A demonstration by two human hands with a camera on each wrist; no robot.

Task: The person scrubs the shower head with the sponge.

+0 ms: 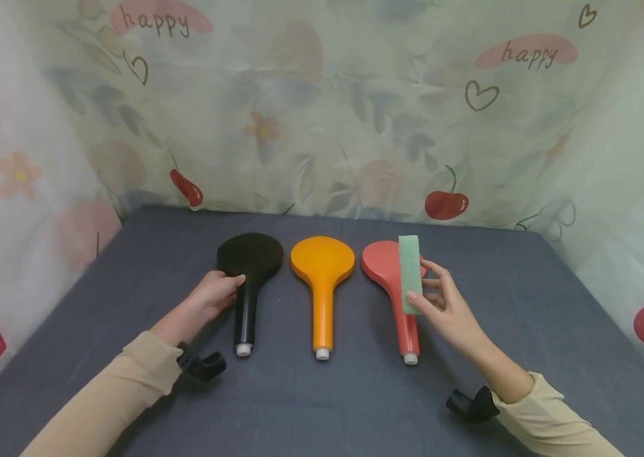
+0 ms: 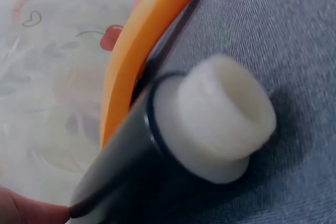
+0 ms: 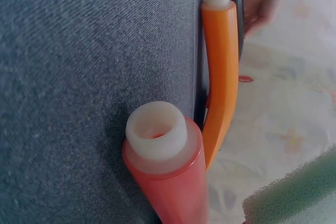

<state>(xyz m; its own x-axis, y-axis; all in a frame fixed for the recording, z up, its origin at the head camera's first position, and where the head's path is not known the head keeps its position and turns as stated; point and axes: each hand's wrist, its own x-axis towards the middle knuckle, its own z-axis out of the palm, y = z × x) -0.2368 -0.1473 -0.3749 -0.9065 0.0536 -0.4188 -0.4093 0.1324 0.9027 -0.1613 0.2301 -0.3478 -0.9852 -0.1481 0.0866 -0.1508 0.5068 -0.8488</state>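
Observation:
Three shower heads lie face down in a row, each with a white connector at its handle end. My left hand point(image 1: 214, 295) grips the black shower head point(image 1: 251, 252) at its neck, thumb on top; the left wrist view has its white connector point(image 2: 226, 109) up close. The orange shower head point(image 1: 322, 259) lies in the middle, touched by neither hand. My right hand point(image 1: 452, 315) pinches a light green sponge block point(image 1: 410, 274) upright between thumb and fingers. The sponge is in front of the red shower head point(image 1: 380, 261) and hides part of it; whether they touch, I cannot tell.
A dark grey cloth point(image 1: 322, 412) covers the table. Pale printed curtains point(image 1: 322, 114) hang behind it and at both sides. A black wrist camera point(image 1: 202, 366) sits at the left cuff and another black camera point(image 1: 472, 405) at the right cuff.

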